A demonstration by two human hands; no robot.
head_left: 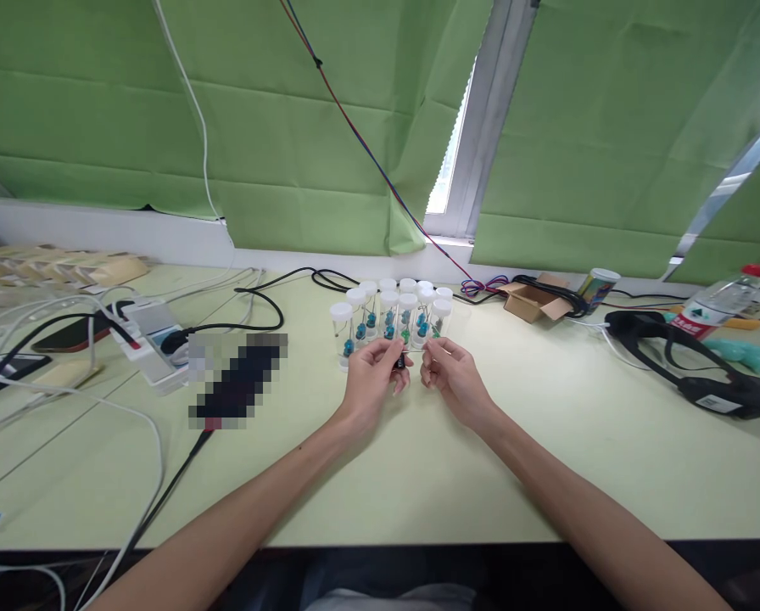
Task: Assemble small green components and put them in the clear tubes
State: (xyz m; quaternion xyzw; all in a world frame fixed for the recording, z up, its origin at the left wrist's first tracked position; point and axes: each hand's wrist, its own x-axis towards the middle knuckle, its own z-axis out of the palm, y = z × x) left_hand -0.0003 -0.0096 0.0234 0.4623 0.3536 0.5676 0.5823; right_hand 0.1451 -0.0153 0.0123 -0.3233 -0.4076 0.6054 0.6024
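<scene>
My left hand (375, 372) is closed around a small black piece (399, 361) with pale marking on it; its exact kind is too small to make out. From it a thin, light-coloured rod or wire (413, 350) spans to my right hand (451, 375), whose thumb and fingertips pinch the far end. Just behind both hands stand several clear plastic tubes (340, 333) with white caps, upright in a close group. Small blue and green shapes show inside them. My fingers partly hide the nearest tubes.
On the left lie a power strip (154, 348), a blurred-out dark device (240, 382) and tangled cables. At the right are an open cardboard box (533, 299), a patterned canister (597, 290), a black headset (698, 373) and a red-capped bottle (717, 305). Green blinds hang behind.
</scene>
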